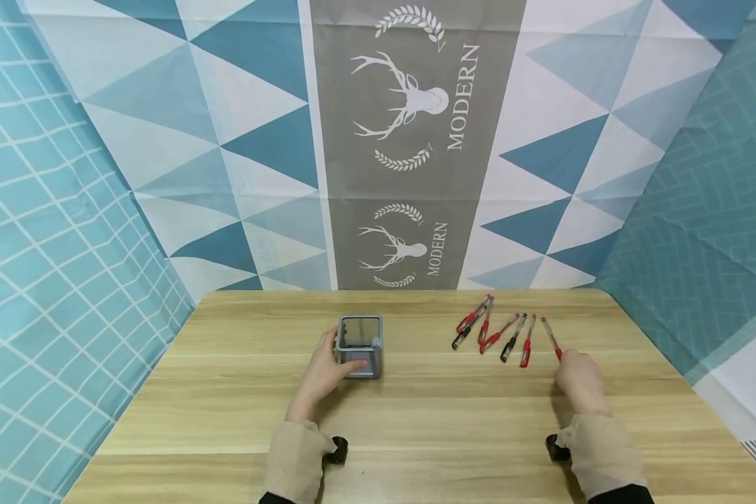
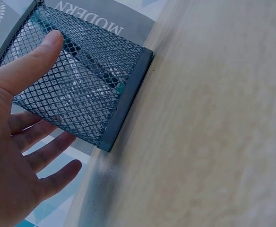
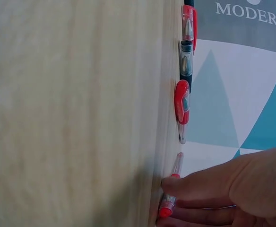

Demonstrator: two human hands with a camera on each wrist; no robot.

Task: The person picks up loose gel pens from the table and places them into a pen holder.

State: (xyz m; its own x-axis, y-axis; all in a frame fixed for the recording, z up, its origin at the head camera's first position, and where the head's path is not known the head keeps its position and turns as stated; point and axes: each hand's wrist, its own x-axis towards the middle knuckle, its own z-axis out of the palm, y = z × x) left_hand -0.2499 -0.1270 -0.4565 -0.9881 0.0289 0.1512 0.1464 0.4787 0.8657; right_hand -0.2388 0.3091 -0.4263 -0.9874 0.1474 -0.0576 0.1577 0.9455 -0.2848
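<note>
My left hand (image 1: 321, 371) grips a grey metal-mesh pen holder (image 1: 373, 358), which stands upright on the table. In the left wrist view its thumb (image 2: 46, 52) lies across the mesh, with the other fingers along the far side. A dark, thin stick-like object (image 2: 95, 68) shows through the mesh; its kind is unclear. Over at the right, my right hand (image 1: 581, 381) pinches a red gel pen (image 1: 551, 336) near its red end, low at the tabletop. The right wrist view shows the thumb over this pen (image 3: 166, 211), with the fingers behind it.
Left of the right hand, several red and black pens lie on the wooden table (image 1: 441, 427), among them a red pen (image 1: 528, 343) and a black pen (image 1: 513, 339). Some at the far left of the group overlap. A patterned cloth (image 1: 403, 231) hangs behind the table.
</note>
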